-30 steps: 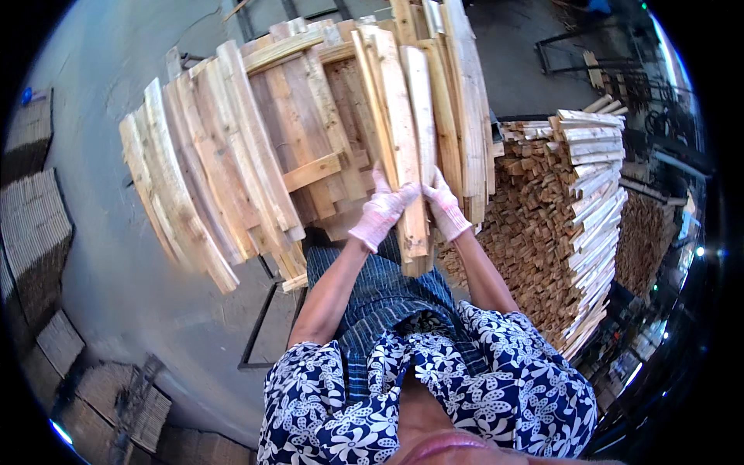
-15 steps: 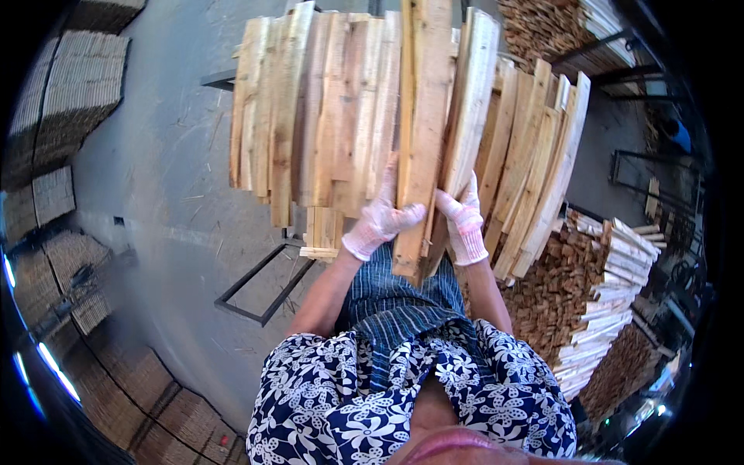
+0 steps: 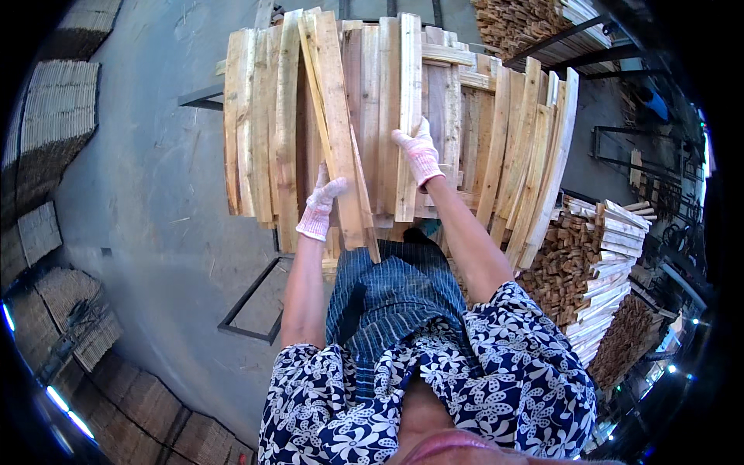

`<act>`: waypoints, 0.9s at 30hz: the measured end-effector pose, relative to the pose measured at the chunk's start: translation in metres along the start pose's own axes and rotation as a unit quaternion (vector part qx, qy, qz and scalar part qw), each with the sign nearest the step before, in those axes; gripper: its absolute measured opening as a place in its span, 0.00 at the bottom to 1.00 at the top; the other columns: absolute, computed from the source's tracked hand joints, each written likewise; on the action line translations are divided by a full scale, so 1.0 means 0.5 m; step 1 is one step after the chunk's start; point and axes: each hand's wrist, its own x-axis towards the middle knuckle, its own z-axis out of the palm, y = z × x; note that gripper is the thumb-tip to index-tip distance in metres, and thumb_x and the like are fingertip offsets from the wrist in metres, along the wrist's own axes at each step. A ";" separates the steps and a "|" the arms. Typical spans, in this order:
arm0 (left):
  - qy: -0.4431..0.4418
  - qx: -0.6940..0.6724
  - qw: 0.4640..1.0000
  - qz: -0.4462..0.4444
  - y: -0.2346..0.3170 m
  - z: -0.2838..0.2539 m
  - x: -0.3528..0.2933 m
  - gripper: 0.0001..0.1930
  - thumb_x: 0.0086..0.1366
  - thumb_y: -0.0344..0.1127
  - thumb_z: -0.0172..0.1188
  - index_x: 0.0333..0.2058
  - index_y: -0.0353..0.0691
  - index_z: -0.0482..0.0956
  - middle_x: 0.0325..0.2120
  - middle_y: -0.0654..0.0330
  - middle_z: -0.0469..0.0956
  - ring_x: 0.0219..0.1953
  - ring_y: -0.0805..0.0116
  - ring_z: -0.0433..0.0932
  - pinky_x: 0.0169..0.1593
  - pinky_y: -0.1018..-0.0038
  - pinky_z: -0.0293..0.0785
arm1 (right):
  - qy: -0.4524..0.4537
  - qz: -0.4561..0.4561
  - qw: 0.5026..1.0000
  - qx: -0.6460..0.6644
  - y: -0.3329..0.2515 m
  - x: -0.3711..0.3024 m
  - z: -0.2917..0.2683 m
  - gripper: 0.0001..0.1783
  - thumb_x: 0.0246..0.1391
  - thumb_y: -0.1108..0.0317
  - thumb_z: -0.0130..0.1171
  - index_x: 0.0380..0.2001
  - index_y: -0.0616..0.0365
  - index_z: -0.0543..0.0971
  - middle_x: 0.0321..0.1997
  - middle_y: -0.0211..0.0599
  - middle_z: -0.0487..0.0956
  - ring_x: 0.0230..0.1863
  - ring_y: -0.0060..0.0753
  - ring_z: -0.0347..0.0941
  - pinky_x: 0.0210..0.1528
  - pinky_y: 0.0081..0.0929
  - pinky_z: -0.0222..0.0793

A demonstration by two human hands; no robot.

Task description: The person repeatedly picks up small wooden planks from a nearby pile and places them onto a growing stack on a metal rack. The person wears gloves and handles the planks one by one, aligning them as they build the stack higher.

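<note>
My left hand, in a whitish knit glove, is closed on the lower left side of a few wooden planks. Those planks lean slightly over the others, their near ends towards my apron. My gloved right hand grips the right edge of a pale narrow plank, thumb across its face. Beneath both hands a row of planks lies side by side, far ends pointing away from me. More planks lie at the right end of the row; a crosswise plank shows between.
A large stack of cut wood stands at my right, and another wood pile is at the far right. A dark metal frame stands low on the left. Bundled slats line the far left, across the grey floor.
My hands have moved apart. The left has carried its planks leftward; the right now holds a separate pale plank right of them, and crosswise planks have come into view.
</note>
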 end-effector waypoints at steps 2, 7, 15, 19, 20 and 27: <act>0.039 0.125 0.991 -0.001 0.001 0.062 0.017 0.43 0.55 0.40 0.74 0.66 0.36 0.63 0.51 0.48 0.78 0.49 0.50 0.84 0.47 0.52 0.88 | -0.045 0.024 0.998 0.028 -0.010 -0.003 -0.034 0.52 0.50 0.58 0.74 0.72 0.61 0.57 0.63 0.52 0.75 0.62 0.43 0.73 0.64 0.35 0.68; 0.083 0.089 0.992 -0.037 -0.012 0.014 0.001 0.47 0.59 0.40 0.72 0.71 0.35 0.53 0.52 0.51 0.77 0.50 0.54 0.83 0.53 0.58 0.85 | 0.028 0.005 0.946 -0.323 -0.102 -0.049 -0.078 0.47 0.49 0.59 0.74 0.68 0.61 0.62 0.62 0.52 0.74 0.62 0.43 0.73 0.64 0.36 0.70; 0.120 0.353 0.928 -0.019 -0.018 0.179 0.016 0.53 0.68 0.52 0.66 0.77 0.53 0.33 0.64 0.58 0.66 0.63 0.67 0.68 0.65 0.66 0.69 | -0.091 -0.065 0.994 -0.009 -0.138 -0.143 0.060 0.55 0.54 0.64 0.68 0.76 0.63 0.47 0.73 0.59 0.63 0.74 0.49 0.61 0.73 0.32 0.58; 0.187 0.287 0.939 -0.004 -0.029 0.227 0.023 0.51 0.66 0.46 0.69 0.76 0.53 0.40 0.62 0.58 0.68 0.60 0.66 0.71 0.63 0.68 0.72 | -0.112 -0.038 0.990 -0.074 -0.133 -0.130 0.044 0.54 0.53 0.63 0.69 0.76 0.60 0.48 0.72 0.59 0.66 0.72 0.51 0.64 0.72 0.33 0.59; 0.193 0.265 0.945 -0.001 -0.033 0.232 0.023 0.51 0.66 0.45 0.70 0.76 0.53 0.42 0.61 0.58 0.69 0.60 0.66 0.72 0.62 0.68 0.72 | -0.111 -0.058 0.985 -0.117 -0.131 -0.132 0.037 0.54 0.53 0.63 0.69 0.76 0.59 0.49 0.71 0.59 0.67 0.72 0.52 0.65 0.72 0.33 0.59; 0.231 0.288 0.929 0.012 -0.028 0.144 0.045 0.55 0.61 0.40 0.75 0.75 0.37 0.43 0.54 0.57 0.76 0.53 0.69 0.77 0.58 0.72 0.76 | -0.093 -0.090 0.991 0.037 -0.055 -0.120 -0.019 0.50 0.52 0.71 0.67 0.75 0.58 0.54 0.76 0.54 0.62 0.77 0.47 0.56 0.77 0.32 0.52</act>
